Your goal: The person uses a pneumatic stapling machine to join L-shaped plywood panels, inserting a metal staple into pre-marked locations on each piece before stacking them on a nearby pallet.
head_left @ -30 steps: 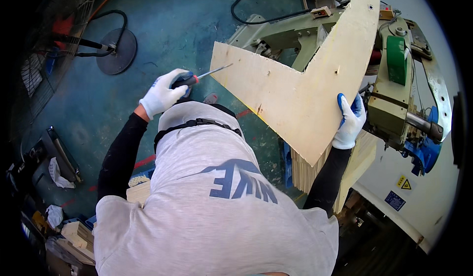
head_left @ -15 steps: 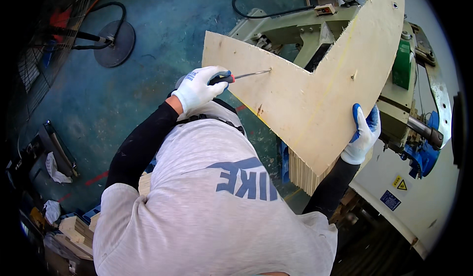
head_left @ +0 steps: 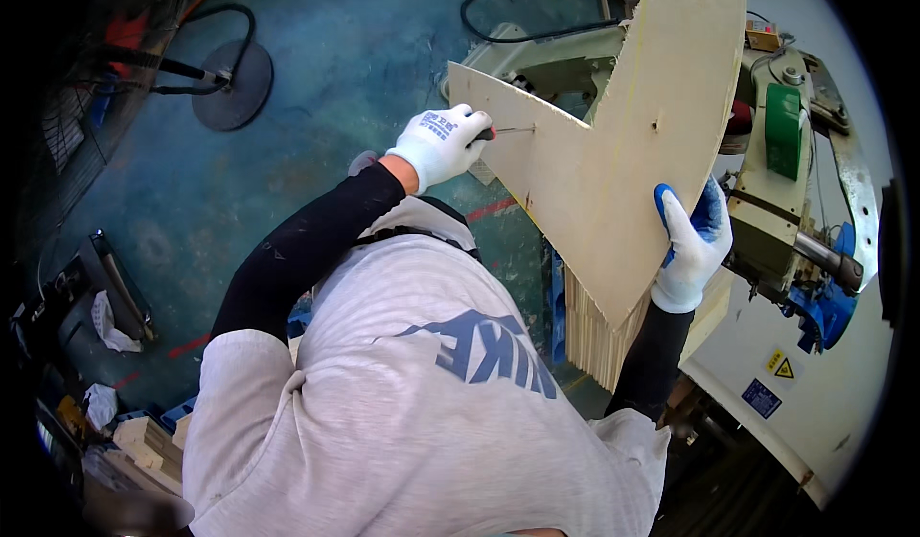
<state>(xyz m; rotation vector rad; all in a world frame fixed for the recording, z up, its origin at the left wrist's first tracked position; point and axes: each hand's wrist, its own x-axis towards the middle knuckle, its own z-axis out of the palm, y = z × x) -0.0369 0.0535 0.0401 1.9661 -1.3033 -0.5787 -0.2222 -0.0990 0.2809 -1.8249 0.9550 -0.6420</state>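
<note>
My left hand, in a white glove, is closed round the dark and red handle of a screwdriver. The thin metal shaft points right, and its tip meets a pale plywood panel close to the inner corner of the panel's notch. The panel is V-shaped with rough, splintered edges, and a small hole or knot marks its right arm. My right hand, gloved in white with blue palm and fingers, grips the panel's lower right edge, thumb lying on the face. Its other fingers are partly hidden behind the edge.
A stack of plywood pieces stands below the panel. Behind and right is a pale green machine with a dark green cover and a metal bar. A round dark base with a hose sits on the blue-green floor, far left.
The panel has tilted and shifted, its left tip moving right and its upper arm moving left. My left hand has moved right with the screwdriver; my right hand keeps its grip on the panel.
</note>
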